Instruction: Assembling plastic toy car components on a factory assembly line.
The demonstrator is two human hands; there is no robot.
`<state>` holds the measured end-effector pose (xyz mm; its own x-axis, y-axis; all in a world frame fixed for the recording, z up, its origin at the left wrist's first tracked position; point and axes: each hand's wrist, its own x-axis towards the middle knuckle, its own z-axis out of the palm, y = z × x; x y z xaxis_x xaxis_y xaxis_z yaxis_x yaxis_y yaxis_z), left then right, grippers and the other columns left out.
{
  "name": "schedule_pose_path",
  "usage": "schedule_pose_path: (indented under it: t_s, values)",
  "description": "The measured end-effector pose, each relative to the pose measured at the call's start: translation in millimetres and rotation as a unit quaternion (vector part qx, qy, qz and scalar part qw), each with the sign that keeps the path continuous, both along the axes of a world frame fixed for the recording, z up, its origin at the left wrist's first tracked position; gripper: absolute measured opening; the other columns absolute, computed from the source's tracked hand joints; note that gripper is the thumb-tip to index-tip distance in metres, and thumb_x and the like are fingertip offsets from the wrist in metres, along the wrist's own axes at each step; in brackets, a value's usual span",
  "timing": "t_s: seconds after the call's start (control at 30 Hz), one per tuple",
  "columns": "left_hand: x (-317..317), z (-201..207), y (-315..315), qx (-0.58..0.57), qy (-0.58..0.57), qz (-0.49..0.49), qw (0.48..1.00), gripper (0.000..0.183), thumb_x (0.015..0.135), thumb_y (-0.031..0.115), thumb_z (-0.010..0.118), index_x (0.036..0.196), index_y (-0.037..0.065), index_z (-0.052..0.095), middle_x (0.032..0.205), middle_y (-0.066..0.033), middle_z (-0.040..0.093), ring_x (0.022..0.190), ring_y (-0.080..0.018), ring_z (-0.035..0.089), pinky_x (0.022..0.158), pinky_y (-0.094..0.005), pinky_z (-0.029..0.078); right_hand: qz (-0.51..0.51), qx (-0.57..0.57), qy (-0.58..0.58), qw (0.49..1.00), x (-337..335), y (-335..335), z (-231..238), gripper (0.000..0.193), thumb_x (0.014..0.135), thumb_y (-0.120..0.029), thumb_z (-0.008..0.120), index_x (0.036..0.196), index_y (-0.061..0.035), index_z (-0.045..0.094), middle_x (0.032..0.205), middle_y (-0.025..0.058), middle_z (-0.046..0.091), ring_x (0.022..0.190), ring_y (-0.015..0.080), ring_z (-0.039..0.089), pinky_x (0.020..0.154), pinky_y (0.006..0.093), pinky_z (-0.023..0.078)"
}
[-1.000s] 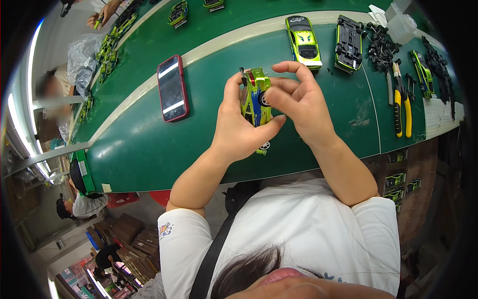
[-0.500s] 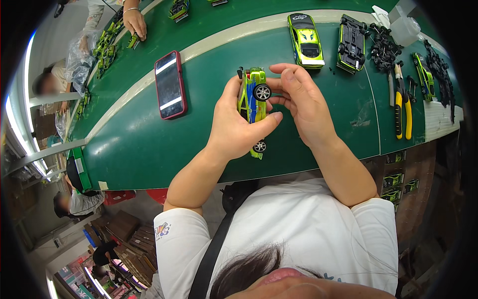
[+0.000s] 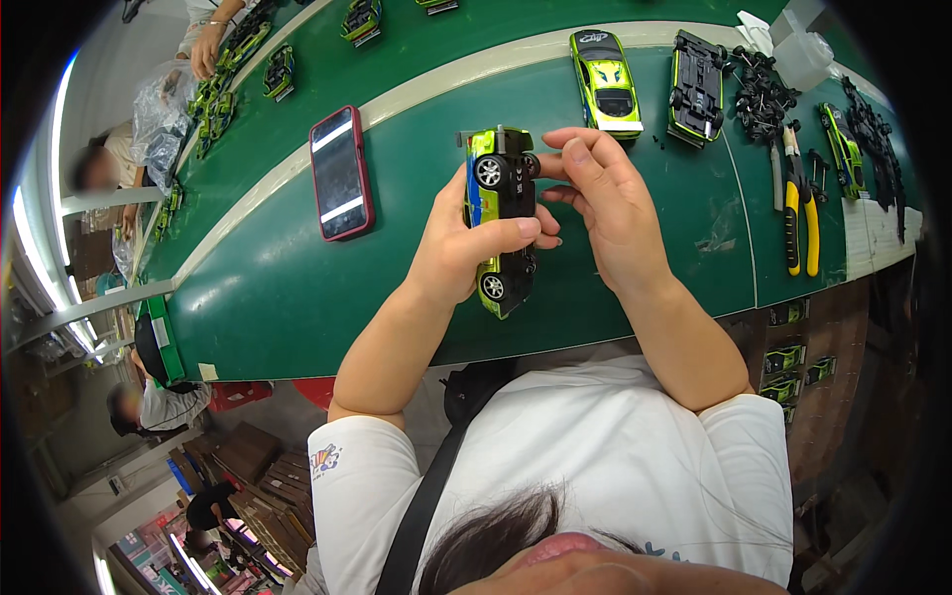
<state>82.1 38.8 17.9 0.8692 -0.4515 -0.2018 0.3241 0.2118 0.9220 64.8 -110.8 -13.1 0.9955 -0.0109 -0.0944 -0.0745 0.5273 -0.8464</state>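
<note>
A green toy car (image 3: 514,213) is gripped in my left hand (image 3: 451,233), its thumb lying across the black underside. The car stands on its side, with silver-spoked wheels toward me and part of the underside showing. My right hand (image 3: 615,203) is at the car's far right, fingers bent and apart. One of its fingertips reaches the wheel there; whether it presses on it I cannot tell. Beyond my hands, a green toy car (image 3: 607,84) rests on its wheels. Beside it another toy car (image 3: 697,89) lies with its black underside up.
A red-cased phone (image 3: 342,174) lies left on the green table (image 3: 268,288). To the right are yellow-and-black pliers (image 3: 801,213), a pile of black parts (image 3: 764,94) and a smaller green car (image 3: 841,149). At the far left a co-worker's hand (image 3: 206,50) is by several cars.
My left hand has rolled the car so its underside now shows. At the far left, the co-worker's hand has drawn back from a car, which now stands on the table.
</note>
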Motion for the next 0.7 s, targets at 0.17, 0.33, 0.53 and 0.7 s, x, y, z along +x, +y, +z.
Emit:
schedule_pose_path:
  t_s: [0.17, 0.33, 0.53, 0.7]
  values:
    - [4, -4, 6, 0.038, -0.006, -0.026, 0.999, 0.060, 0.070, 0.018, 0.064, 0.122, -0.006, 0.045, 0.096, -0.0154, 0.057, 0.079, -0.0236, 0.064, 0.073, -0.0380, 0.057, -0.001, -0.004, -0.003, 1.000, -1, -1, 2, 0.036, 0.092, -0.035, 0.059, 0.110, -0.0041, 0.053, 0.098, 0.0069, 0.064, 0.091, 0.0101, 0.057, 0.083, 0.0282, 0.042]
    - [6, -1, 8, -0.019, 0.063, 0.004, 0.998, 0.052, 0.074, 0.020, 0.063, 0.116, -0.007, 0.048, 0.100, -0.0195, 0.060, 0.086, -0.0282, 0.066, 0.075, -0.0401, 0.057, -0.053, 0.014, -0.038, 0.998, -1, 0, 5, 0.030, 0.092, -0.026, 0.060, 0.110, -0.0026, 0.051, 0.099, 0.0090, 0.065, 0.090, 0.0098, 0.058, 0.078, 0.0239, 0.044]
    - [5, -3, 4, -0.078, 0.092, -0.003, 0.993, 0.033, 0.078, 0.011, 0.064, 0.107, -0.001, 0.053, 0.094, -0.0159, 0.062, 0.083, -0.0276, 0.067, 0.071, -0.0382, 0.057, 0.002, -0.056, -0.217, 0.974, -9, -38, 1, 0.028, 0.095, -0.020, 0.053, 0.116, -0.0022, 0.049, 0.110, 0.0141, 0.064, 0.076, 0.0038, 0.055, 0.060, 0.0172, 0.042]
    - [2, -5, 6, -0.011, 0.046, -0.038, 0.998, 0.049, 0.075, 0.011, 0.064, 0.119, -0.004, 0.048, 0.098, -0.0149, 0.060, 0.087, -0.0277, 0.065, 0.076, -0.0420, 0.057, 0.028, -0.121, -0.238, 0.963, -11, -27, 7, 0.062, 0.094, -0.049, 0.047, 0.127, 0.0032, 0.042, 0.119, 0.0179, 0.061, 0.051, 0.0035, 0.041, 0.051, 0.0154, 0.036]
